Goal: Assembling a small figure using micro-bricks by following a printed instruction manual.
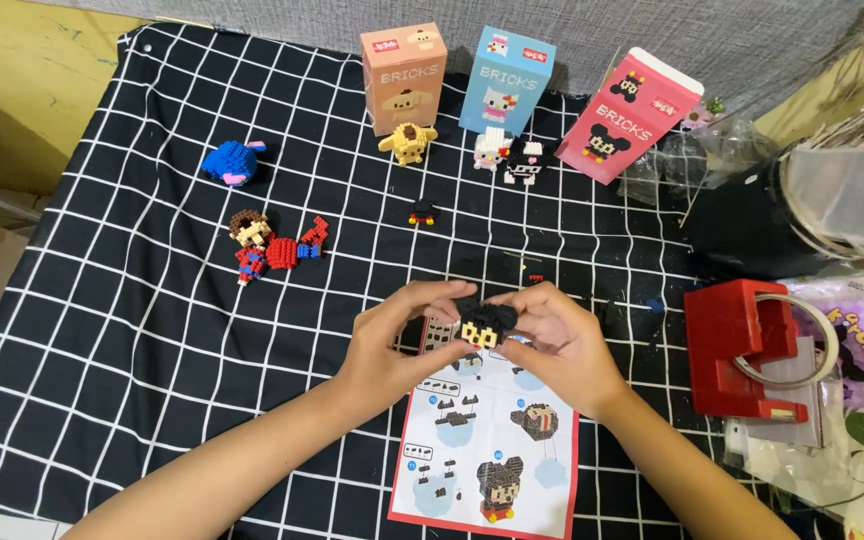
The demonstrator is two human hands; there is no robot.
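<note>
Fingers (472,300) hiding black brick figure (485,325), underside unseen

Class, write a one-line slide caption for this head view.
Both hands hold a black-and-yellow brick figure above an instruction sheet.

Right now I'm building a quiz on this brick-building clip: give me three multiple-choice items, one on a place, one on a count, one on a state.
1. Where does the blue brick figure lie?
A. far left of the cloth
B. on the instruction sheet
C. beside the tape dispenser

2. How many boxes stand along the far edge?
A. two
B. three
C. five

3. How is the black and yellow brick piece held?
A. lying loose on the cloth
B. in one hand only
C. between both hands

Answers: 1 A, it sits alone on the checked cloth at the left. 2 B, orange, blue and pink boxes. 3 C, the left hand and right hand pinch it above the instruction sheet.
</note>
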